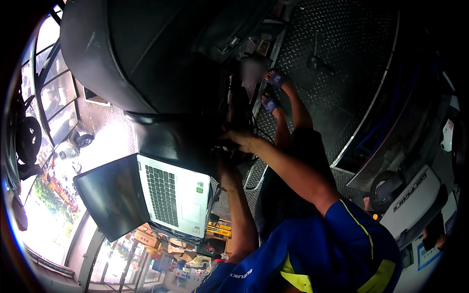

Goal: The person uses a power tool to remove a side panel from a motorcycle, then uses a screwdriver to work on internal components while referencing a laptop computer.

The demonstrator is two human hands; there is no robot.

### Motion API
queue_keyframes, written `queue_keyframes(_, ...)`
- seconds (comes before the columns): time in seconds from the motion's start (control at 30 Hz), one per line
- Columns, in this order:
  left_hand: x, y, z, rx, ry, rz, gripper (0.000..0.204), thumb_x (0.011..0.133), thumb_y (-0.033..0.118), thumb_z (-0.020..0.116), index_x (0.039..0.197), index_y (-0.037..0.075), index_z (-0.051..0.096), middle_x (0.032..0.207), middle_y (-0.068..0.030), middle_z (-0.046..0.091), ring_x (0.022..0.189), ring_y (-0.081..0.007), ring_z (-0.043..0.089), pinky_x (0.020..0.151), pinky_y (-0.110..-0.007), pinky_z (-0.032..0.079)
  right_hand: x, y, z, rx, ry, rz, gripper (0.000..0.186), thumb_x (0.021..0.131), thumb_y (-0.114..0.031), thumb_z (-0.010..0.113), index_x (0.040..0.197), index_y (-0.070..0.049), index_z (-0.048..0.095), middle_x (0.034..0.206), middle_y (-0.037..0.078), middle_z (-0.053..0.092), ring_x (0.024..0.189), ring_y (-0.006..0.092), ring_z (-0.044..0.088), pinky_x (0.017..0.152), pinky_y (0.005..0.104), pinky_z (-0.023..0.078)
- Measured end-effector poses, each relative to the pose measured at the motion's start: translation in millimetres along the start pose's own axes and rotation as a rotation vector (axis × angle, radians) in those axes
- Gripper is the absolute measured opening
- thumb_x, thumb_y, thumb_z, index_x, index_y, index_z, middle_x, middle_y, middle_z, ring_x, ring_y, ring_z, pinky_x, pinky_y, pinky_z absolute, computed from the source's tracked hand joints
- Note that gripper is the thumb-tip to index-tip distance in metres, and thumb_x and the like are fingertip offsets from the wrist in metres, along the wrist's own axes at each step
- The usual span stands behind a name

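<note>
My right hand (pixel 237 140) reaches into the shadowed gap at the glossy black body panel (pixel 161 139) of a vehicle with a dark padded seat (pixel 122 49). Its fingers are bent around something I cannot make out, near a small red part (pixel 223 128). Below it, my left hand (pixel 223 163) is deep in shadow among dark parts, its fingers and anything in them hidden. An open laptop (pixel 176 195) with a white keyboard deck and dark screen sits left of my forearms, beside the panel.
My feet in blue sandals (pixel 271 101) are on a diamond-plate metal platform (pixel 342 49) with a tool (pixel 315 61) lying on it. White bodywork and a tyre (pixel 410 200) stand at right. A bright window (pixel 49 195), another wheel (pixel 84 140) and stacked boxes (pixel 146 237) are at left.
</note>
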State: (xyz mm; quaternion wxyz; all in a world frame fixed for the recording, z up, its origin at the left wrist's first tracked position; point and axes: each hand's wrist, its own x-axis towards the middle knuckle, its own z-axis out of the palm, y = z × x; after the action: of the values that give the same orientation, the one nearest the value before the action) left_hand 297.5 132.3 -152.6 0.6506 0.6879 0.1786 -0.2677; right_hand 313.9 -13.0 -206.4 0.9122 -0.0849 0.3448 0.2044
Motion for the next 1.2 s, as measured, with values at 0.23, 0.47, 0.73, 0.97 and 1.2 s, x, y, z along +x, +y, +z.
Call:
queue_keyframes(0.23, 27.2, -19.5, -25.3, 0.69, 0.099, 0.066, 0.039, 0.109, 0.03, 0.044, 0.124, -0.003, 0.06, 0.118, -0.0153, 0.065, 0.106, -0.0264, 0.062, 0.09, -0.038, 0.05, 7.4, 4.2, -1.0, 0.01, 0.033, 0.03, 0.069, 0.091, -0.014, 0.074, 0.152, -0.012, 0.041, 0.118, 0.006, 0.065, 0.104, 0.0178, 0.066, 0.075, 0.0323, 0.054)
queue_keyframes(0.47, 31.1, -10.3, -27.9, 1.194, 0.021, 0.216, 0.044, 0.109, 0.032, 0.04, 0.128, -0.002, 0.06, 0.121, -0.0205, 0.065, 0.111, -0.0316, 0.063, 0.093, -0.042, 0.05, 9.7, 15.5, -5.7, 0.017, 0.068, -0.081, 0.058, 0.093, -0.018, 0.073, 0.145, -0.01, 0.049, 0.122, 0.006, 0.064, 0.107, 0.0176, 0.064, 0.08, 0.0332, 0.054)
queue_keyframes(0.73, 41.4, -13.2, -13.7, 1.368, 0.032, 0.305, 0.049, 0.11, 0.035, 0.036, 0.138, 0.001, 0.057, 0.136, -0.0247, 0.061, 0.126, -0.0393, 0.058, 0.102, -0.047, 0.047, -12.6, 27.1, -15.2, -0.479, 0.455, -0.519, 0.025, 0.093, -0.018, 0.074, 0.112, -0.002, 0.071, 0.087, 0.003, 0.07, 0.084, 0.0113, 0.065, 0.079, 0.0273, 0.053)
queue_keyframes(0.97, 36.4, -4.4, -14.6, 1.34, 0.068, 0.102, 0.053, 0.11, 0.041, 0.034, 0.133, 0.001, 0.06, 0.129, -0.0266, 0.064, 0.12, -0.0427, 0.06, 0.099, -0.049, 0.047, 31.4, 50.0, -35.3, -0.367, -0.058, -0.585, 0.02, 0.095, -0.02, 0.07, 0.105, -0.003, 0.067, 0.094, 0.01, 0.068, 0.087, 0.0207, 0.067, 0.079, 0.0351, 0.055)
queue_keyframes(1.2, 26.0, 18.4, 4.3, 1.128, 0.082, 0.015, 0.056, 0.11, 0.043, 0.034, 0.131, -0.001, 0.06, 0.127, -0.0271, 0.065, 0.119, -0.0416, 0.062, 0.098, -0.048, 0.049, 47.6, 55.3, -44.6, -0.658, -0.105, -0.744, 0.019, 0.096, -0.01, 0.063, 0.114, -0.002, 0.062, 0.107, 0.011, 0.065, 0.1, 0.0227, 0.065, 0.089, 0.0367, 0.055)
